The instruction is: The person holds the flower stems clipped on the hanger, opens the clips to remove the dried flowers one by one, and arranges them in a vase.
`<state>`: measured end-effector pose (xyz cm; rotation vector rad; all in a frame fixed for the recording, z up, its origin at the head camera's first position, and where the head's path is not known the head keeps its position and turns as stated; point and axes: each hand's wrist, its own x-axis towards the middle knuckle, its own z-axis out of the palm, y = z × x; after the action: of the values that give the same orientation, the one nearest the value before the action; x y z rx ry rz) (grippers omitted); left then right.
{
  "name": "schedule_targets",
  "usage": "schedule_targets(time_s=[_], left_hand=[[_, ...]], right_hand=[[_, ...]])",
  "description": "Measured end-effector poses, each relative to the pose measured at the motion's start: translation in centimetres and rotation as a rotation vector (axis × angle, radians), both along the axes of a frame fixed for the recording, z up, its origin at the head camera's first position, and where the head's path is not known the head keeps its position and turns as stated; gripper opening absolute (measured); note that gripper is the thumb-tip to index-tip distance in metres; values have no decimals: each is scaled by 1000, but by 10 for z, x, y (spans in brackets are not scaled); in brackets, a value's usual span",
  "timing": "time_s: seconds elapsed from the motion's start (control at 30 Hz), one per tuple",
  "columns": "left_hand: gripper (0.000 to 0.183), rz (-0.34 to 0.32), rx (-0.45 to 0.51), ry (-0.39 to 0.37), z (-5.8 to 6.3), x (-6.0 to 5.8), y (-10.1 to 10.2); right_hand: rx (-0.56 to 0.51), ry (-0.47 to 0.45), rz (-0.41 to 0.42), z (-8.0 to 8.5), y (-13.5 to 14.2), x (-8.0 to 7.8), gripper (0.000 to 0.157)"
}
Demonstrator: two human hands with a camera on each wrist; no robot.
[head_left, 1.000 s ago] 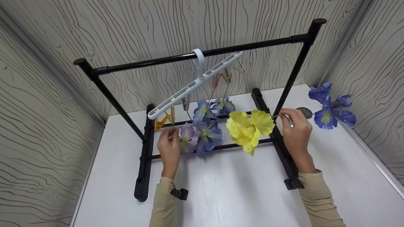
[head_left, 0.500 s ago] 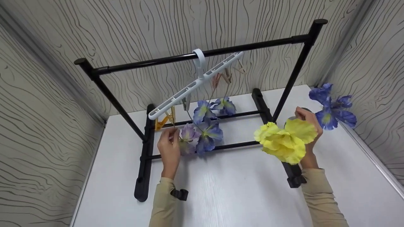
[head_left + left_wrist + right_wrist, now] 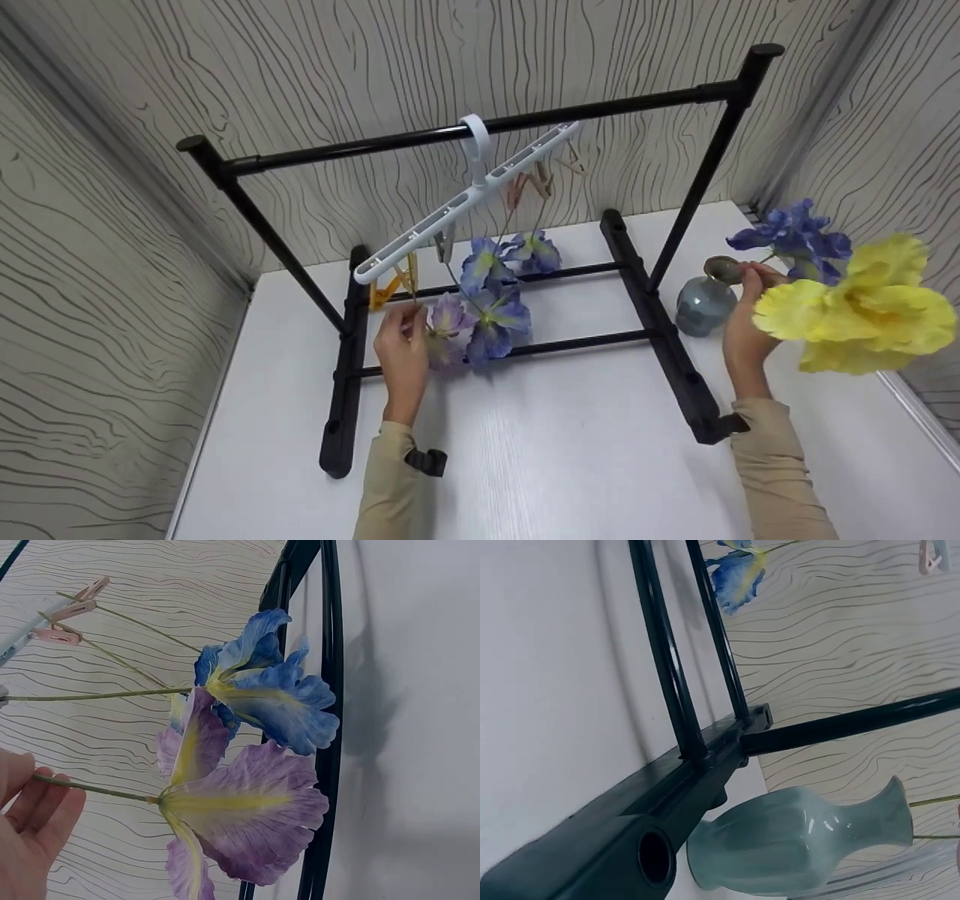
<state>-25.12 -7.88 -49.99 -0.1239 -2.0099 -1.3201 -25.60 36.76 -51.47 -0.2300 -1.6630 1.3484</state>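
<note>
L grip [image 3: 402, 349] pinching, R grip [image 3: 744, 336] ditto

Vase [image 3: 757, 844]: smooth, glossy, ceramic-like glaze seen | purple flower [image 3: 251, 806], yellow flower [image 3: 855, 315]: matt, cloth-like petals shown | rack tubes [image 3: 661, 637]: smooth, sheen caught | hanger [image 3: 475, 196]: smooth plastic suggested | sleeves [image 3: 780, 465]: matt, creased cloth seen

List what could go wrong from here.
The right hand is at the mouth of the vase; a bump might topple it. The wide yellow flower might snag the blue flower behind it. The left hand pinches the purple flower by its stem; tugging might tangle it with hanging blue blooms.
</note>
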Motion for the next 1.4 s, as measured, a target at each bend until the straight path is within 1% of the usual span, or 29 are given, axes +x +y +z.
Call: schedule_targets(time_s=[0.03, 0.07, 0.1, 0.17, 0.27, 0.33, 0.4, 0.47, 0.57, 0.63, 0.73, 0.83, 1.0, 1.1, 1.2, 1.27, 1.33, 1.4], left_hand=[[4, 1, -2, 3, 0, 0, 0], [4, 1, -2, 6, 0, 0, 0], [4, 0, -1, 9, 0, 0, 0], [4, -3, 3, 11, 0, 0, 0], [4, -10, 8, 9, -1, 0, 0], [4, -14, 9, 3, -1, 0, 0], [4, -13, 11, 0, -1, -1, 0], [4, -15, 13, -1, -1, -1, -1], [6, -25, 18, 4, -1, -1, -1], [8, -34, 21, 5, 0, 0, -1], [8, -37, 23, 6, 1, 0, -1], [6, -31, 22, 6, 1, 1, -1], [5, -28, 20, 0, 1, 1, 0], [5, -27, 20, -3, 1, 1, 0], [6, -26, 19, -7, 1, 1, 0], [6, -26, 15, -10, 1, 1, 0], [6, -28, 14, -14, 0, 1, -1], [6, -30, 13, -15, -1, 2, -1]], right_hand=[[-190, 91, -5, 5, 1, -4, 16], [-261, 76, -26, 15, -3, -1, 14], [-296, 58, -34, 19, -5, 0, 12], [-325, 34, -56, 25, -6, 2, 10], [-376, 41, -52, 28, -6, 4, 9], [-425, 55, -42, 27, -4, 4, 12], [-518, 96, -9, 27, -2, 4, 13], [-604, 124, 12, 26, 0, 4, 10], [-710, 157, 23, 25, 3, 5, 6], [-745, 166, 16, 24, 5, 5, 7], [-762, 179, 13, 22, 8, 3, 10], [-724, 140, -12, 20, 10, 2, 10], [-623, -8, -70, 16, 10, 3, 11], [-581, -93, -78, 13, 10, 4, 12], [-564, -153, -65, 9, 11, 4, 13], [-566, -174, -46, 8, 11, 4, 10], [-584, -164, -26, 8, 9, 5, 7], [-580, -151, -22, 8, 8, 5, 7]])
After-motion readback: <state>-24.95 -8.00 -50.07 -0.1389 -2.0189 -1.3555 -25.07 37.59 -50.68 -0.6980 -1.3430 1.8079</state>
